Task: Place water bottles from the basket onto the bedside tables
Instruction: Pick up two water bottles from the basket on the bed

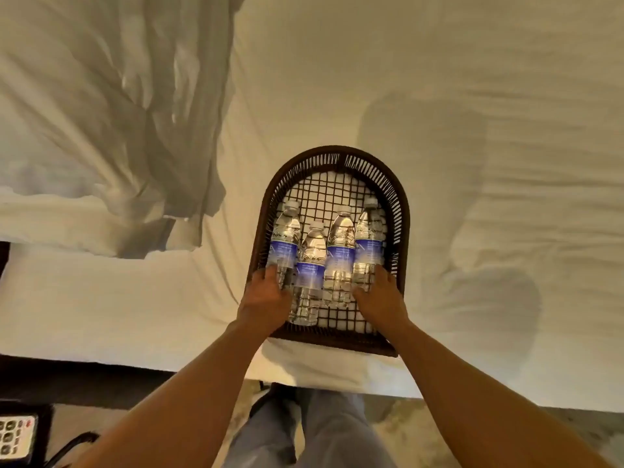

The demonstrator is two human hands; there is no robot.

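Lying flat in the dark wicker basket (400,211) on the white bed (439,79), four water bottles (339,255) run side by side, long axes lengthwise, caps pointing away from the person toward the basket's rounded far end. Left hand (266,295) reaches in, fingers spread loosely over the base of the leftmost bottle (286,238). Right hand (380,293) does likewise on the rightmost bottle (369,238); whether either truly grips I cannot tell. A phone keypad (15,435) shows at the lower left corner.

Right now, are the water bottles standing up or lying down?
Lying down. All four water bottles rest on their sides in the basket, caps pointing away from the person.
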